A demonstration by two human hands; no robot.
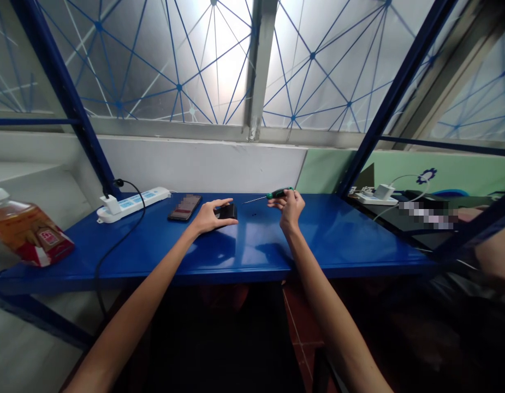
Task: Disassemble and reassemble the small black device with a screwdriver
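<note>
My left hand (pixel 208 217) is closed around a small black box-shaped device (pixel 227 212) on the blue table; its exact kind does not show. In my right hand (pixel 291 207) is a screwdriver (pixel 280 192) with a green and black handle. Its thin shaft points left toward the black device, and the tip is apart from it. A couple of tiny dark pieces (pixel 254 214), perhaps screws, lie on the table between the two hands. To the left of my left hand lies a phone (pixel 185 208), flat with its screen up.
A white power strip (pixel 133 204) with a plugged-in black cable (pixel 123 240) lies at the left. A bottle of orange drink (pixel 29 229) stands at the table's left end. Blue posts (pixel 383 103) frame the table (pixel 252 262). Another person's arm (pixel 495 251) shows at far right.
</note>
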